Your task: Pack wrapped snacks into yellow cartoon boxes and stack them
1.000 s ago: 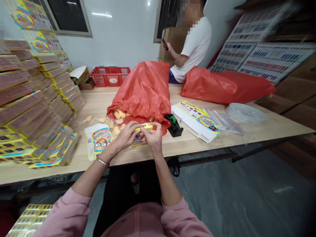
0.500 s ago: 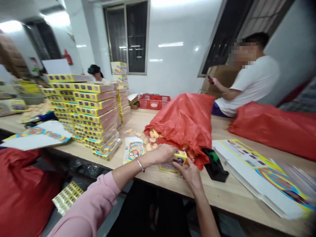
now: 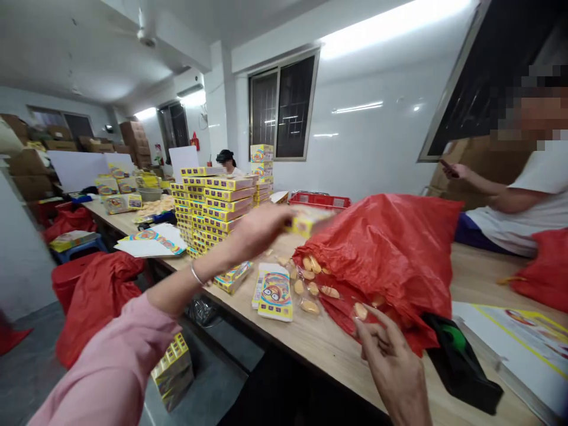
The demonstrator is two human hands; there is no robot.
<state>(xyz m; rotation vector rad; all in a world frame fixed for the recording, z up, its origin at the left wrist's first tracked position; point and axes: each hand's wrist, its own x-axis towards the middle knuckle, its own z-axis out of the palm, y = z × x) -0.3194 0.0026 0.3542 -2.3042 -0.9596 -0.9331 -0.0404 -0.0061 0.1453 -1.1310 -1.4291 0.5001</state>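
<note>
My left hand (image 3: 261, 232) is raised above the table and closed around a small yellow box (image 3: 308, 221), which is blurred by motion. Low at the mouth of a red sack (image 3: 386, 254), my right hand (image 3: 393, 355) has its thumb and index finger pinched at a small plastic-wrapped orange piece (image 3: 360, 310). Several more wrapped pieces (image 3: 309, 290) spill from the sack onto the table. Flat printed cartons (image 3: 275, 293) lie left of them, showing a cartoon face with glasses.
A tall stack of yellow boxes (image 3: 213, 207) stands at the left on the table (image 3: 310, 343). At the right are a black tape dispenser (image 3: 465, 367) and flat printed card (image 3: 523, 337). A red crate (image 3: 319, 201) sits behind. One person (image 3: 523, 195) holds a phone; another (image 3: 228, 163) sits beyond the stack.
My left hand has lifted the yellow box up and away from the table front. My right hand has let go of the box and pinches a wrapped piece. The view has turned left.
</note>
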